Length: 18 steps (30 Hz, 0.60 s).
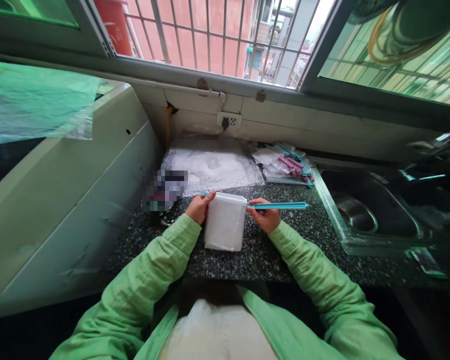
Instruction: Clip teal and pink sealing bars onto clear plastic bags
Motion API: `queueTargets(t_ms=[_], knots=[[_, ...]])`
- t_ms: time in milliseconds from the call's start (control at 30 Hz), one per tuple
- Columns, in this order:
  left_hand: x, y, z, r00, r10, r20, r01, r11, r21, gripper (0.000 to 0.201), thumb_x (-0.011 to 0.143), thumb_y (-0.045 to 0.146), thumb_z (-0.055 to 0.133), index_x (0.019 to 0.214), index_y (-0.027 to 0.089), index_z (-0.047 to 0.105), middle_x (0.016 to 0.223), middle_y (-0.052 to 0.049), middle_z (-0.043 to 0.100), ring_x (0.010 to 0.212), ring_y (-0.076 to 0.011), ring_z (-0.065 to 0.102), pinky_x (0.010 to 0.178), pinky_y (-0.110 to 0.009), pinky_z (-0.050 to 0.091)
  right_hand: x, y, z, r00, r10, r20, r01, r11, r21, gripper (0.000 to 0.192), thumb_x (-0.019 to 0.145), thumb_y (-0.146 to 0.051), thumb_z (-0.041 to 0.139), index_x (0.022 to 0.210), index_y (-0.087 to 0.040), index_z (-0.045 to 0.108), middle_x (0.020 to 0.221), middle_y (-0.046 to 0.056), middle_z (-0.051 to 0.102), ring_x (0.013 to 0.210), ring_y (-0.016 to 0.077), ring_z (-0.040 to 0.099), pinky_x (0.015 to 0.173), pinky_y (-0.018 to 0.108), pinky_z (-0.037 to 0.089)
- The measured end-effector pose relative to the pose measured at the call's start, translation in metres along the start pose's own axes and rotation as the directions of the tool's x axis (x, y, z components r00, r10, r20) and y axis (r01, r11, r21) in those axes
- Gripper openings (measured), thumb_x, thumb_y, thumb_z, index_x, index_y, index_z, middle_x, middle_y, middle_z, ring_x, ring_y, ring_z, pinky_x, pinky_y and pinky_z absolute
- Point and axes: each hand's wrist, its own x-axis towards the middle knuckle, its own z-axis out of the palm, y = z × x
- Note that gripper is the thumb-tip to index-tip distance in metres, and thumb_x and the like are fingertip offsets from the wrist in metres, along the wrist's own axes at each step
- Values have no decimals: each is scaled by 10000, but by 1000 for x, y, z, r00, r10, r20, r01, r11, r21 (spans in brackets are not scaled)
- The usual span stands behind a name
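A white plastic bag lies folded on the dark speckled countertop in front of me. My left hand grips the bag's upper left corner. My right hand holds a long teal sealing clip at the bag's upper right corner; the clip sticks out to the right, and a short teal end shows at the bag's top left. Both arms wear green sleeves.
A stack of clear plastic bags lies behind, by the wall socket. Several teal and pink clips in a bag sit at the back right. A steel sink is on the right, a white appliance on the left.
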Motion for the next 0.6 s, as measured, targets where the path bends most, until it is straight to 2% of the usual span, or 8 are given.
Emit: queueTargets(t_ms=[167,267,367,467,600], knots=[[-1,5,-7,984,-120,130,98,982,162,288,411,264,787,523,108,573,394,8,488,305,-38,344,307,-176,167,0,1,-2,999,-21,-24,21,1000,-16,124,751,-296,574,769,-178,607,673,13,607,489,80,503,446,209,452],[-6,11,-6,982,-118,148,93,982,165,292,383,250,794,546,103,601,420,-2,521,318,-40,368,307,-163,181,2,3,-2,998,-50,-49,48,998,-33,112,748,-288,574,758,-181,608,666,12,612,477,80,502,438,212,453],[-13,27,-1,990,-31,137,14,992,122,286,391,237,790,544,107,586,428,17,513,330,-29,373,310,-148,197,2,8,-4,994,-53,-98,50,998,-36,111,749,-286,574,769,-183,610,663,13,618,467,82,505,424,213,453],[-16,54,11,988,146,56,-148,988,49,258,455,214,762,519,121,530,379,60,436,297,-5,301,296,-139,160,0,17,-10,991,-85,-106,78,995,-69,118,746,-295,575,761,-184,613,668,19,628,490,96,532,434,222,466],[-3,90,35,929,348,-126,-360,928,-91,199,547,180,705,594,137,516,383,92,379,285,0,259,284,-137,150,-9,33,-25,993,-99,-64,90,987,-136,134,746,-316,569,740,-191,615,679,24,642,530,112,563,474,237,491]])
